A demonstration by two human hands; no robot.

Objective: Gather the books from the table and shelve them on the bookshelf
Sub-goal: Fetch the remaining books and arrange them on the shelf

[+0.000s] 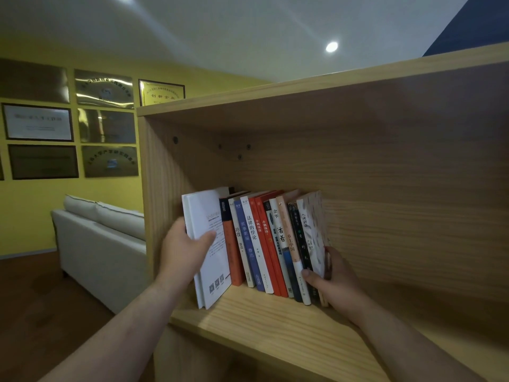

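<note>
Gripping the white book [210, 260] at the left end of the row, my left hand [185, 250] lays its thumb across the cover, fingers curled behind. My right hand [336, 281] pinches the patterned book [314, 232] at the right end, thumb on the neighbouring spines. Between them the row of books [259, 238] stands leaning slightly on the bookshelf [264, 318]. A pale sofa [102, 238] sits far left.

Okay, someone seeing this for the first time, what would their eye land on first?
Most likely the row of books standing at the left of the wooden bookshelf, its red and orange spines brightest. The left grip holds a large white book at the row's left end, while the right grip clasps the right end. Behind, at left, framed plaques hang on a yellow wall above a pale sofa.
</note>
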